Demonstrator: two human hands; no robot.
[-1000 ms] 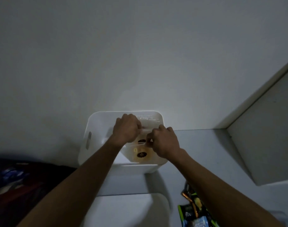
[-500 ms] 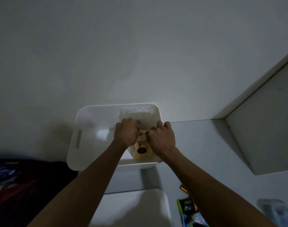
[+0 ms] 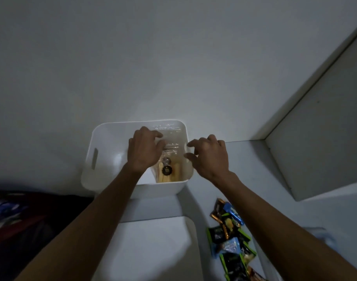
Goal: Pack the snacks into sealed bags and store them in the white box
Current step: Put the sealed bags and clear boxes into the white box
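Note:
A white box [image 3: 104,147] with slot handles stands against the wall. Inside its right half sits a clear sealed bag [image 3: 170,169] holding yellow snacks with dark round labels. My left hand [image 3: 143,151] reaches into the box, its fingertips resting on the bag's top. Over the box's right rim hovers my right hand [image 3: 209,157], fingers spread and holding nothing. Several loose snack packets [image 3: 228,234] in green, blue and orange wrappers lie on the white table at the lower right.
A white lid or board [image 3: 157,250] lies in front of the box. At the right, a white panel [image 3: 323,126] juts out from the wall. Dark clothing [image 3: 21,220] lies at the lower left. A clear bag edge [image 3: 319,234] peeks beside my right forearm.
My right hand has let go of the bag and moved right, out over the box's rim, with its fingers spreading. The bag now sits lower in the box. The view has tilted down.

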